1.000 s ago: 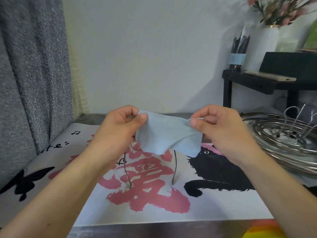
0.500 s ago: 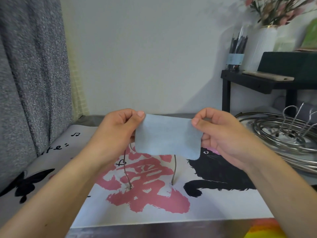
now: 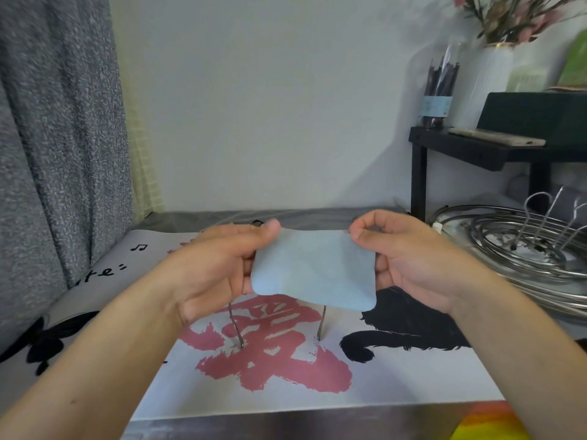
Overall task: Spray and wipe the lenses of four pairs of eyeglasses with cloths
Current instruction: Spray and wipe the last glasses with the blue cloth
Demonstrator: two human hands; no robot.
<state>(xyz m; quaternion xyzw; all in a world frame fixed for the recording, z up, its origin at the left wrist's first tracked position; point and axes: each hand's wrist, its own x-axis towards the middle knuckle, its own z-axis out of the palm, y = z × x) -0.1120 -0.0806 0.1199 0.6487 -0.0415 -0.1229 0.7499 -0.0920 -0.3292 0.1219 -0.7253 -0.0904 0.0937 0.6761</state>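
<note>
Cloth (image 3: pixel 313 269) now lower, flatter; left hand (image 3: pixel 219 268), right hand (image 3: pixel 413 258) pinch corners

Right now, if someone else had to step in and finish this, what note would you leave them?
Left hand: pinches the left edge of the blue cloth.
Right hand: pinches its right edge; the cloth is stretched flat between them, above the mat.
Glasses: one pair behind the cloth; only the two temple arms show, tips on the mat. Lenses hidden.
Done: cannot tell; no spray bottle or other pairs in view.
Left: probably wipe this pair's lenses, then find the remaining pairs.
</note>
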